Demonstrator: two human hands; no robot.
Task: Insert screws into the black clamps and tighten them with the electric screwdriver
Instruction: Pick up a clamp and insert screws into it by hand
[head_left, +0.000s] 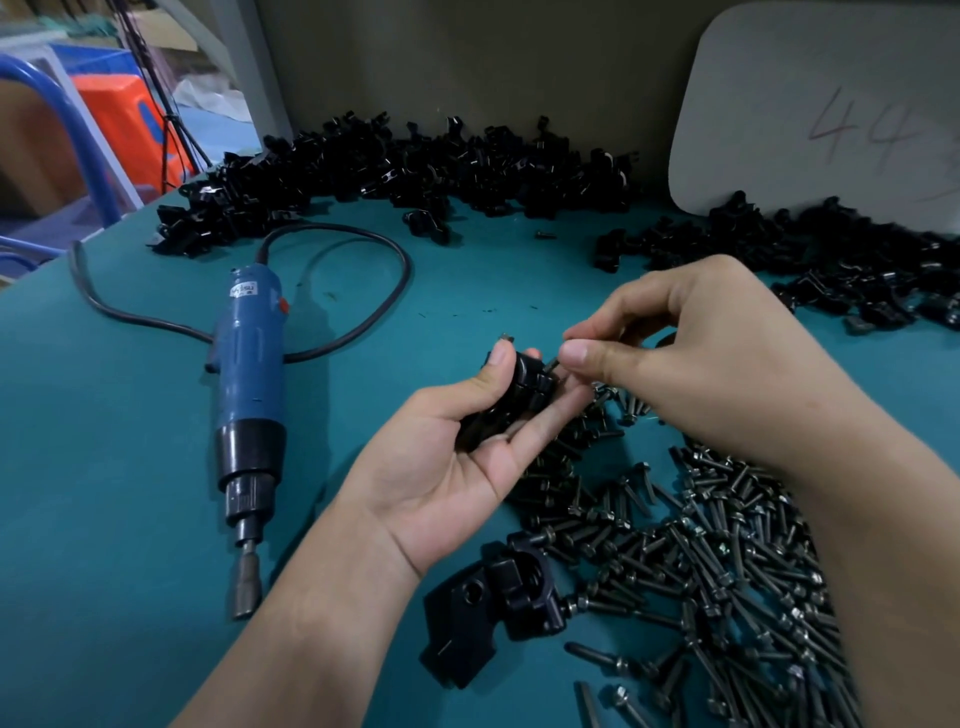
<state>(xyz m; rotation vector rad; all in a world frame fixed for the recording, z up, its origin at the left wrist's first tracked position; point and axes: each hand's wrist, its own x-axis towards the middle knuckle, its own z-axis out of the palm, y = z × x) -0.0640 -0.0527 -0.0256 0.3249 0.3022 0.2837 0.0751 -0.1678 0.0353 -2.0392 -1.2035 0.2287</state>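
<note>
A: Where's the clamp (519, 400)?
B: Above the screws (727, 561), in the left hand (447, 467), grip curled round it. The right hand (701, 364) pinches a screw (551, 365) at its hole.
A: Advice?
B: I'd line it straight and seat it, then fetch the screwdriver (252, 395) lying left on the surface (363, 291).

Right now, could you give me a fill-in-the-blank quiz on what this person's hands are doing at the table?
1. The left hand holds a black ____.
2. The right hand pinches a ____ at its side.
3. The electric screwdriver lying on the table has a ____ body.
4. The heap of loose screws lies under the ____ forearm.
Missing words: clamp, screw, blue, right.
</note>
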